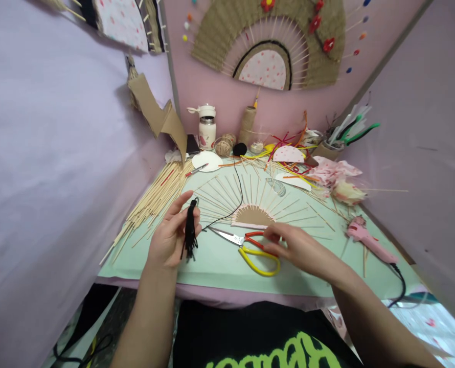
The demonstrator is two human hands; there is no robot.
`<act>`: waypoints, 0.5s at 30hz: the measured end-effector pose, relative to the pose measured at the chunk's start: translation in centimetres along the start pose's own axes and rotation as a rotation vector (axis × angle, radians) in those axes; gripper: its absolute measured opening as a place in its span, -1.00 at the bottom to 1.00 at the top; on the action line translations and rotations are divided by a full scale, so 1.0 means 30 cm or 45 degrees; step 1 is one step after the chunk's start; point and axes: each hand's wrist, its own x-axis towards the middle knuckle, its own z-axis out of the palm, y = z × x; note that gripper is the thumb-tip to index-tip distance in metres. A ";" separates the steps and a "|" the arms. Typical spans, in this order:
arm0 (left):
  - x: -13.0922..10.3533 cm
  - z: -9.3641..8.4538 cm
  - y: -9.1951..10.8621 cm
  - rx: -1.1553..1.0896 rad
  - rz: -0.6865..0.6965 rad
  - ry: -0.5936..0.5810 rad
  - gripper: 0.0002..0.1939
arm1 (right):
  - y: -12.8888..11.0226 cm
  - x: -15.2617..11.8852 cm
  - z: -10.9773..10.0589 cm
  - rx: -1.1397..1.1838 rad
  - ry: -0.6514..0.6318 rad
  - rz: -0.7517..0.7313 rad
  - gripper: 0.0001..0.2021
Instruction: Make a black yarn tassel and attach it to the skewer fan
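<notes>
A black thread tassel (190, 230) hangs from my left hand (169, 232), its looped top pinched between thumb and fingers and its loose strands pointing down. My right hand (294, 248) has its fingers curled at the red handle of a pair of scissors (233, 238). The yellow handle lies nearer to me, and the blades point left toward the tassel. Behind the scissors lies a fan frame of thin sticks spread from a brown half-round cardboard base (252, 215) with a pale pink edge. A black thread (241, 191) runs across the sticks from a black ball (240, 149).
Loose bamboo sticks (151, 209) are heaped on the left. A pink glue gun (369, 240) with its cord lies right. Along the back stand a white bottle (207, 130), a twine spool (247, 125) and a tool pot (327, 151). A finished fan (266, 51) hangs on the wall.
</notes>
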 end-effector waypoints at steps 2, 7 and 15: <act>-0.005 0.002 0.003 0.004 0.028 0.047 -0.74 | -0.020 -0.013 0.031 -0.110 -0.154 0.028 -0.90; -0.004 0.005 0.014 0.019 0.050 0.066 -0.79 | -0.039 0.004 0.076 -0.193 -0.145 0.087 -0.90; 0.002 -0.035 0.034 -0.020 0.052 0.117 -0.69 | -0.015 -0.079 -0.053 -0.259 -0.280 0.072 -0.91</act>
